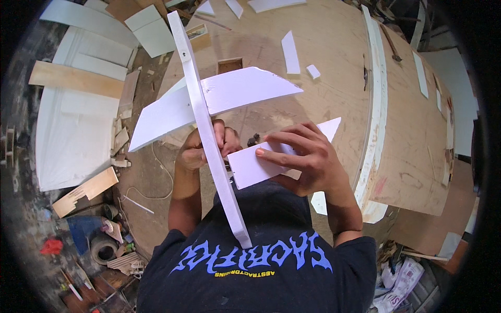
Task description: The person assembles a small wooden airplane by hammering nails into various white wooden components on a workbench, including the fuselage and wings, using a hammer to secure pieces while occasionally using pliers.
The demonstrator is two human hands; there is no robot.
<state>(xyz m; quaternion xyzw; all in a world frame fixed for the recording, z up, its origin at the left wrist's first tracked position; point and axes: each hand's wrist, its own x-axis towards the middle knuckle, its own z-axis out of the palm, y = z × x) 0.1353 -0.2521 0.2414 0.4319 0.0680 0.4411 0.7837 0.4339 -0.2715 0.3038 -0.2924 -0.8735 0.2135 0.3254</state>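
Observation:
A long white wooden strip [194, 88] slants across the middle, its lower end against my shirt. Two white angled panels, the right panel [245, 89] and the left panel [162, 116], reach out from it like wings. My left hand [192, 152] is closed around the strip from behind, fingers curled on both sides and partly hidden by it. My right hand [308, 154] grips a white board [258, 166] with a pointed far end, thumb and fingers across it. The board's near end sits beside the strip; whether they touch I cannot tell. A small dark object [253, 140] shows just beyond the board.
A plywood worktop [334, 47] holds white offcuts [290, 55] and a small white block [313, 71]. A hammer [391, 44] lies on the right-hand plywood. White panels [78, 120] lean at left. Scrap wood, a cord [156, 195] and a tape roll [103, 249] lie low left.

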